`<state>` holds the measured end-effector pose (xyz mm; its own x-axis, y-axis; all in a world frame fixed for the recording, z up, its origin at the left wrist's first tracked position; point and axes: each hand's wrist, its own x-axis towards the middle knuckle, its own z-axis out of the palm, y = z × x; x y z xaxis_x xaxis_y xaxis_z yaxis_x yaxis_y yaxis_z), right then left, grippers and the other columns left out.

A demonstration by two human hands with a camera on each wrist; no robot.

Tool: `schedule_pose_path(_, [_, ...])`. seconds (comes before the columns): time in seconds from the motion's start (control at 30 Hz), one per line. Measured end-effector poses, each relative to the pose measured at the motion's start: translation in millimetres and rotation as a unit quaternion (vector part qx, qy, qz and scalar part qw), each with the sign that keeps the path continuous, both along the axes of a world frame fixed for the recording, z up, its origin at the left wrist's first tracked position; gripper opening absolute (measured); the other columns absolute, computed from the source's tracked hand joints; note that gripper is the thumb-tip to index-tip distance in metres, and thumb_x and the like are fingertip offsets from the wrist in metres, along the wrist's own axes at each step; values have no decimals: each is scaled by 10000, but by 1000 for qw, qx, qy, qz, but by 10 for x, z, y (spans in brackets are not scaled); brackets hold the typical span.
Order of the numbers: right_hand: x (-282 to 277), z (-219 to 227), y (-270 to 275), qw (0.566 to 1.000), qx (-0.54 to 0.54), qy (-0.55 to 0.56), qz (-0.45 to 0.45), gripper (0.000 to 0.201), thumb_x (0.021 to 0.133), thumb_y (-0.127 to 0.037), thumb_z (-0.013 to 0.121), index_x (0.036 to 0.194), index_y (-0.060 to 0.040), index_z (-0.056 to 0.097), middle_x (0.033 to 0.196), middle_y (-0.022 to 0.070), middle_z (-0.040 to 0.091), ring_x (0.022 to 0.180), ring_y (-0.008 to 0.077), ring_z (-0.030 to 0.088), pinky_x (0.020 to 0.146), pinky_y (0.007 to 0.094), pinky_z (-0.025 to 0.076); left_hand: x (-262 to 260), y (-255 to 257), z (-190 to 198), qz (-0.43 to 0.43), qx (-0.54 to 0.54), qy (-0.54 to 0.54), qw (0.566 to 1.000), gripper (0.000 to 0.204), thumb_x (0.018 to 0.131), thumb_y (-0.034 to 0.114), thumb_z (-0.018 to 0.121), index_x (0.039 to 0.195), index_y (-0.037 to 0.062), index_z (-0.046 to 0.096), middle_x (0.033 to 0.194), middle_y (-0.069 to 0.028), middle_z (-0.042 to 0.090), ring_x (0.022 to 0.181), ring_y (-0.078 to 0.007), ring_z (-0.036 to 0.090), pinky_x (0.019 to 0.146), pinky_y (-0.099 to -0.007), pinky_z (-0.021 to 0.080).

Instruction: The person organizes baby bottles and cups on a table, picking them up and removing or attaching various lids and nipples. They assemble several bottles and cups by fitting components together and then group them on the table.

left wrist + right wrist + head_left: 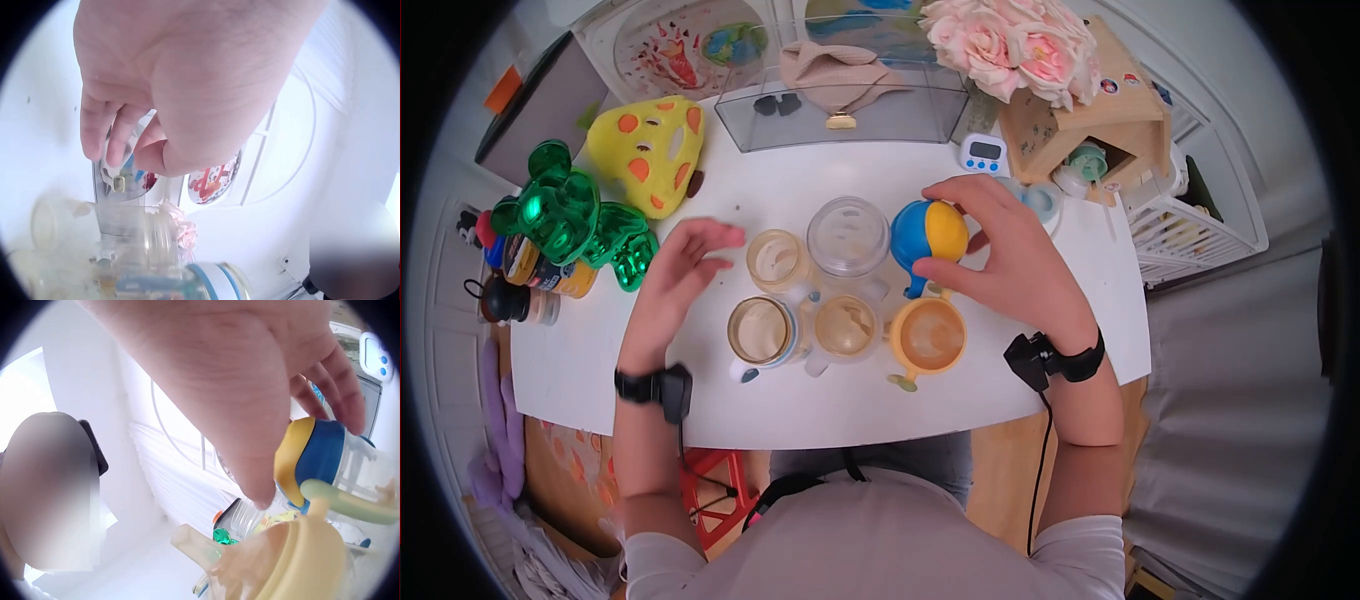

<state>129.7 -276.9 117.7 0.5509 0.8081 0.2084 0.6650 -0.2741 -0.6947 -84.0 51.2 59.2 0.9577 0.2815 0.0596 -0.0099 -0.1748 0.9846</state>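
Note:
My right hand [1020,265] curves round a blue and yellow lid [928,236], thumb and fingers on opposite sides; the right wrist view shows this lid [320,450] on a clear cup. Just below it stands a yellow-orange handled cup [930,335]. My left hand [668,290] hovers with loosely bent fingers, holding nothing, left of a small round container [777,260]. A larger clear jar [848,236] stands at the middle, with two handled cups in front, one at left [760,331] and one at centre [845,328].
A green shiny bear figure [560,210] and a yellow plush [647,150] stand at left. Behind are a transparent box [840,130] and pink roses [1025,50]. A small timer [983,153] and a wooden house [1090,110] are at the back right.

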Motion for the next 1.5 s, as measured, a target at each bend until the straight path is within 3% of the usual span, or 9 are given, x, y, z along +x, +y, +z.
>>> schedule_pose_path(0.17, [50, 9, 82, 998, -63, 3, -3, 615, 809, -313, 908, 1322, -77, 663, 1276, 137, 632, 1077, 340, 696, 896, 405, 589, 790, 268, -159, -121, -156, 31, 980, 262, 1097, 108, 517, 1335, 18, 581, 1380, -161, 675, 1341, -271, 630, 1133, -362, 479])
schedule_pose_path(0.27, [120, 0, 116, 999, -38, -24, 5, 570, 776, -162, 923, 1285, -87, 677, 1229, 77, 632, 1017, 226, 680, 744, 300, 587, 1203, 303, -288, -173, -247, 26, 953, 297, 1121, 172, 511, 1352, -5, 572, 1401, -206, 659, 1348, -294, 628, 1154, -395, 482])
schedule_pose_path(0.37, [293, 54, 141, 998, -37, -38, -23, 572, 792, -258, 911, 1286, -70, 689, 1255, 152, 626, 1070, 347, 698, 880, 402, 597, 1470, 287, -458, -223, -267, 31, 937, 368, 1114, 224, 536, 1391, -18, 550, 1440, -256, 631, 1370, -331, 616, 1177, -419, 474])
schedule_pose_path(0.53, [622, 93, 329, 993, 66, 75, -59, 610, 803, -203, 919, 1350, -67, 684, 1187, 121, 678, 1003, 205, 684, 786, 316, 591, 1604, 172, -539, -285, -325, 27, 901, 525, 1111, 338, 586, 1500, -1, 488, 1477, -233, 613, 1376, -325, 610, 1201, -450, 458])
schedule_pose_path(0.67, [719, -30, 570, 987, 57, 150, -23, 558, 867, -85, 879, 1380, -42, 663, 1283, 74, 692, 1129, 150, 671, 891, 318, 608, 1582, 132, -683, -283, -397, 17, 873, 631, 1112, 355, 607, 1621, 48, 394, 1424, -158, 631, 1292, -248, 639, 1190, -450, 477])
schedule_pose_path(0.83, [912, -301, 755, 975, 100, 198, 14, 585, 904, -20, 819, 1447, -34, 601, 1345, 94, 666, 1188, 171, 665, 929, 315, 606, 1538, 152, -578, -247, -313, 53, 915, 771, 1035, 155, 736, 1676, 126, 308, 1453, -113, 610, 1244, -195, 639, 1141, -389, 504])
schedule_pose_path(1.17, [1140, -898, 882, 879, 195, 434, 16, 434, 1079, -219, 672, 1460, -45, 558, 1248, 39, 698, 1102, 132, 710, 873, 289, 624, 1618, 66, -743, -220, -242, -28, 945, 816, 992, 61, 755, 1669, 108, 302, 1508, -147, 570, 1345, -253, 605, 1115, -406, 520])
schedule_pose_path(1.3, [1102, -1105, 925, 850, 223, 477, 12, 357, 1117, -267, 619, 1385, -38, 564, 1196, 70, 710, 1038, 166, 744, 824, 304, 646, 1599, 61, -748, -200, -355, 1, 913, 742, 1038, 109, 701, 1659, 100, 296, 1421, -151, 586, 1307, -250, 626, 1091, -422, 549])
schedule_pose_path(1.5, [1039, -1124, 948, 905, 115, 411, 0, 310, 1148, -332, 551, 1289, -56, 561, 1037, 98, 724, 846, 170, 722, 692, 283, 572, 1556, 39, -676, -193, -281, 4, 940, 707, 1072, 189, 681, 1659, 147, 290, 1398, -151, 603, 1246, -247, 652, 1080, -421, 562])
